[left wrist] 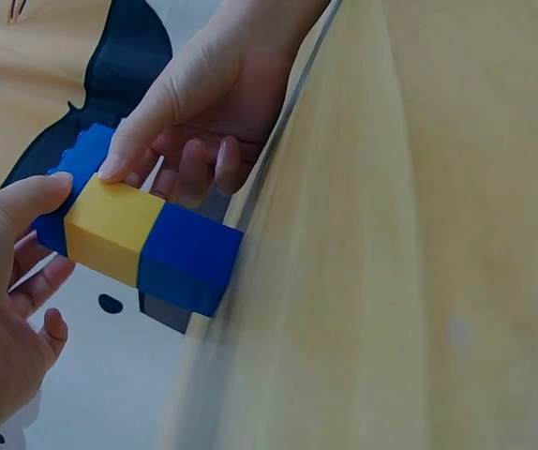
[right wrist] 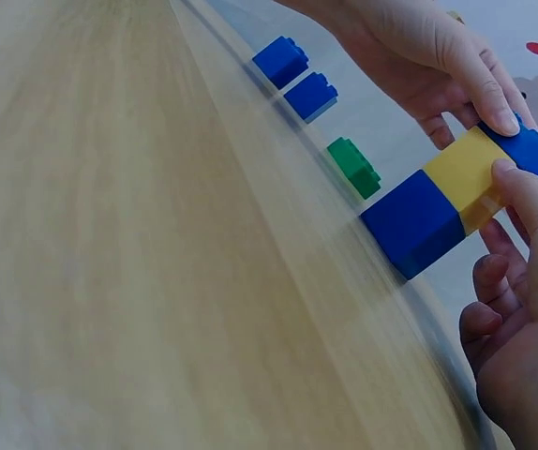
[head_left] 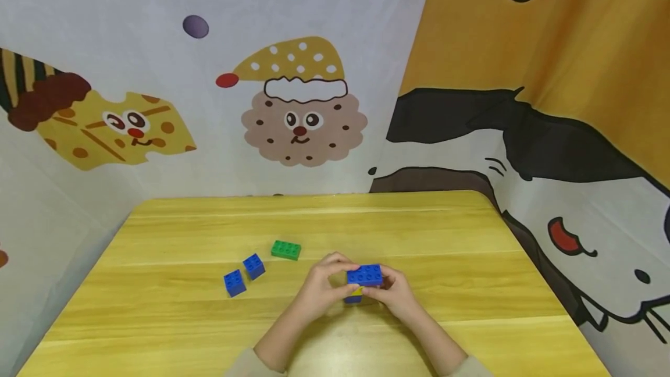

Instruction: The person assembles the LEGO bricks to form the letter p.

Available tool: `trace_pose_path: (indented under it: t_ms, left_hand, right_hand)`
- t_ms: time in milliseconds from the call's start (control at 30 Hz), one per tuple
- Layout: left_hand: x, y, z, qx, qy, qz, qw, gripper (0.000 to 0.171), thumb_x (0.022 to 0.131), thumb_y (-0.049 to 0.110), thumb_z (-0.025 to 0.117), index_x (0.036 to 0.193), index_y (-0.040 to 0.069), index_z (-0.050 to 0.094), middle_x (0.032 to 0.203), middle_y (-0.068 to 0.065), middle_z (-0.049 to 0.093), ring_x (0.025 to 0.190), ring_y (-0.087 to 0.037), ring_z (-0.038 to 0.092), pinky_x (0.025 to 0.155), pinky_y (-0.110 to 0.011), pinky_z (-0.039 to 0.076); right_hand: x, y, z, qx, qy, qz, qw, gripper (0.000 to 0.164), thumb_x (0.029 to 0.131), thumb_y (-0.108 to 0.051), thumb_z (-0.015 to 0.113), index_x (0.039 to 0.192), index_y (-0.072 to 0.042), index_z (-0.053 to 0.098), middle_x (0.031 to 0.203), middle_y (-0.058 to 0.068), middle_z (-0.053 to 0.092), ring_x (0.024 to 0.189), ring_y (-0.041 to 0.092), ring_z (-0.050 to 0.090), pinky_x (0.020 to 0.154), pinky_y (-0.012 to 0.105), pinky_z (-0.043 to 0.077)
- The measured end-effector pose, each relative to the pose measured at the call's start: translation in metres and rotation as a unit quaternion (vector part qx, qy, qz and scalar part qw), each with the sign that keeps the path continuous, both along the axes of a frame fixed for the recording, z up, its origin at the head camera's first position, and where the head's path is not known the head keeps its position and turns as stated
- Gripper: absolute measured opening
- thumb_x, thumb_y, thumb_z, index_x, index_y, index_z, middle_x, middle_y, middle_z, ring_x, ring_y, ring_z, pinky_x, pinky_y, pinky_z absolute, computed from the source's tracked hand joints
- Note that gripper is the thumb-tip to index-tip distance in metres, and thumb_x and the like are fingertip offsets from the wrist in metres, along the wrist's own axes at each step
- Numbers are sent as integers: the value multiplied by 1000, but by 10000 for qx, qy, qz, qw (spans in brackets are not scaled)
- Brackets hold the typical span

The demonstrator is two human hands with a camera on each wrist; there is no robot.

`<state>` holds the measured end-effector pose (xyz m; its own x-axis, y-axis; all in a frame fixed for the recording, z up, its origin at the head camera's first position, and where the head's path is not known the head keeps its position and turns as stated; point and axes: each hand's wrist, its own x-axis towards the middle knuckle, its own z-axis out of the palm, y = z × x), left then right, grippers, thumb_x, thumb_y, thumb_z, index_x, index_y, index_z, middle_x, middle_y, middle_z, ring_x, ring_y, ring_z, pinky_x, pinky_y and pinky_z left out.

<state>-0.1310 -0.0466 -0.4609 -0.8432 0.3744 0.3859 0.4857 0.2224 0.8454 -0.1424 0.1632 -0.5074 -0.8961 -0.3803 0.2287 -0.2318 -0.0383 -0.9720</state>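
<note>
Between the two hands stands a small tower: a blue block (right wrist: 414,225) at the bottom on the table, a yellow block (left wrist: 114,228) on it, and a long blue brick (head_left: 364,275) across the top with its studs up. My left hand (head_left: 320,287) pinches the long blue brick from the left, thumb in front and fingers behind. From the right, my right hand (head_left: 400,295) grips the same brick's end, its thumb near the seam with the yellow block. The top brick juts out to the right beyond the blocks below, over the right hand's curled lower fingers.
Left of the hands, two blue blocks (head_left: 234,283) (head_left: 253,266) and a green brick (head_left: 285,250) lie apart on the wooden table (head_left: 173,319). A cartoon-printed cloth (head_left: 209,179) hangs behind the table's far edge.
</note>
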Motion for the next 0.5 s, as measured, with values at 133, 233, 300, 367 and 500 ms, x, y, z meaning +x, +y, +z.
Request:
trace_pose_path:
  t_ms: [133, 233, 300, 367, 500]
  left_hand:
    - [1, 1, 2, -87, 51, -18, 9999, 33, 80, 9, 78, 112, 5, 70, 107, 8, 60, 103, -13, 56, 91, -37, 48]
    - [0, 2, 2, -125, 66, -3, 9999, 34, 80, 9, 78, 113, 5, 69, 107, 8, 60, 103, -13, 56, 91, -37, 48]
    - [0, 2, 2, -118, 49, -1, 9999, 34, 80, 9, 77, 113, 5, 69, 107, 8, 60, 103, -13, 56, 91, -37, 49]
    - [0, 2, 2, -78, 27, 8, 10000, 34, 80, 10, 78, 112, 6, 70, 106, 8, 60, 103, -13, 56, 90, -38, 49]
    - [-1, 1, 0, -1, 15, 4, 10000, 34, 80, 14, 78, 113, 7, 70, 106, 9, 61, 102, -13, 56, 91, -40, 48]
  right_hand:
    - [0, 1, 0, -25, -42, 83, 10000, 32, 84, 0, 70, 112, 11, 59, 99, 4, 68, 84, 17, 63, 70, 28, 54]
    - [0, 2, 1, -52, -64, 132, 9999, 32, 85, 1, 69, 113, 11, 59, 99, 4, 68, 80, 14, 62, 67, 27, 53]
    - [0, 2, 2, -50, -61, 128, 9999, 32, 85, 2, 69, 114, 10, 59, 99, 4, 68, 78, 13, 61, 65, 25, 52]
    - [0, 2, 2, -53, -20, 162, 9999, 32, 86, 2, 68, 115, 10, 59, 100, 4, 67, 78, 12, 61, 64, 26, 52]
    - [0, 3, 3, -85, 22, 232, 9997, 32, 86, 2, 67, 116, 10, 58, 100, 4, 68, 74, 14, 60, 61, 26, 52]
